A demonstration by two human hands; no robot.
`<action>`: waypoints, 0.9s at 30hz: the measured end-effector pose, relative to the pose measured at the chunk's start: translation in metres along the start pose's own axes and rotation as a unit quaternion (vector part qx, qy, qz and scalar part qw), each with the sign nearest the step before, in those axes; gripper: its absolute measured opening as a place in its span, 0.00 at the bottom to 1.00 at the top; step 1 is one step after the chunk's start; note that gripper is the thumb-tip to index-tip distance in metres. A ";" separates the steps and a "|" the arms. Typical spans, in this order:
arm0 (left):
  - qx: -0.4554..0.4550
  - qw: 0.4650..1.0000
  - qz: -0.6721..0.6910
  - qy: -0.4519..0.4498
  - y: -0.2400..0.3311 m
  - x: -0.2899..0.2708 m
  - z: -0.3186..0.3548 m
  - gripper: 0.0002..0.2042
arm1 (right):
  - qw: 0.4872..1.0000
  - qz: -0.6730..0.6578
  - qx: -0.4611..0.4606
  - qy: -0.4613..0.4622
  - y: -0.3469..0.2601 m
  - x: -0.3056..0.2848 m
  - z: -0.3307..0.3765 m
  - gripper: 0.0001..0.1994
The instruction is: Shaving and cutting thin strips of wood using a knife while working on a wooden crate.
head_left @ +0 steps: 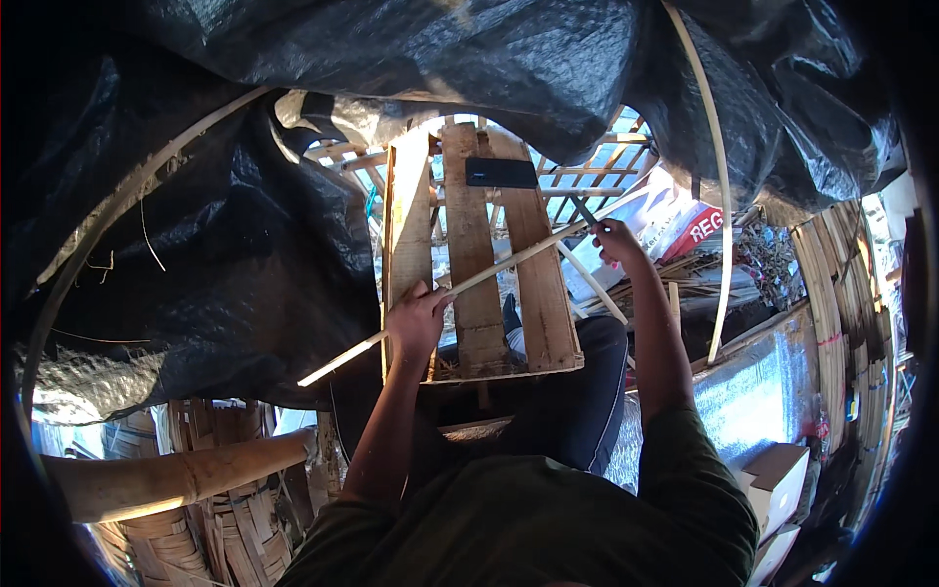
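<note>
A long, pale bamboo strip (504, 266) slants across a slatted wooden bench (476, 264), its low end to the left and its high end to the far right. My left hand (416, 318) is closed round it near the bench's left side. Farther up the strip, my right hand (614, 245) has curled fingers on a dark, narrow, blade-like tool (583, 209), which crosses the strip by the fingertips. Its handle is hidden in the hand. The bench's near end lies between my knees.
A black phone (501, 173) lies on the bench's far part. Black plastic sheeting (460, 59) hangs overhead and at left, beside curved bamboo poles (719, 186). Split strips and a red-and-white sack (690, 230) lie at right. A thick bamboo pole (186, 474) is low at left.
</note>
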State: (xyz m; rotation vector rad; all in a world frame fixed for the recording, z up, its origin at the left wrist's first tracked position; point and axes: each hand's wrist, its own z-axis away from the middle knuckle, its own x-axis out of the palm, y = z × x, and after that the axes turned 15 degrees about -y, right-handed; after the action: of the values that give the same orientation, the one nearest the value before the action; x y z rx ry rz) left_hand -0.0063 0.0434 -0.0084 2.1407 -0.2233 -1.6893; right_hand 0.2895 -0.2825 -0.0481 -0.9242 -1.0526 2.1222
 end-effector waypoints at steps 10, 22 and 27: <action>0.020 1.000 0.000 0.011 0.000 0.001 -0.001 0.07 | 0.936 0.347 -0.054 -0.014 -0.042 0.084 0.029 0.21; 0.004 1.000 0.001 0.002 -0.001 0.005 -0.002 0.06 | 0.961 0.264 0.057 -0.049 -0.054 0.095 0.046 0.21; -0.015 1.000 0.012 -0.004 0.000 0.003 -0.002 0.06 | 0.984 0.139 0.113 -0.019 -0.059 0.099 0.049 0.26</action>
State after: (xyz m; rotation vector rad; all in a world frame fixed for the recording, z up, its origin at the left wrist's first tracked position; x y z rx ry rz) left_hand -0.0032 0.0424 -0.0105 2.1028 -0.2231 -1.6776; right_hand 0.2049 -0.1992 -0.0086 -0.9686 -0.7120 2.4359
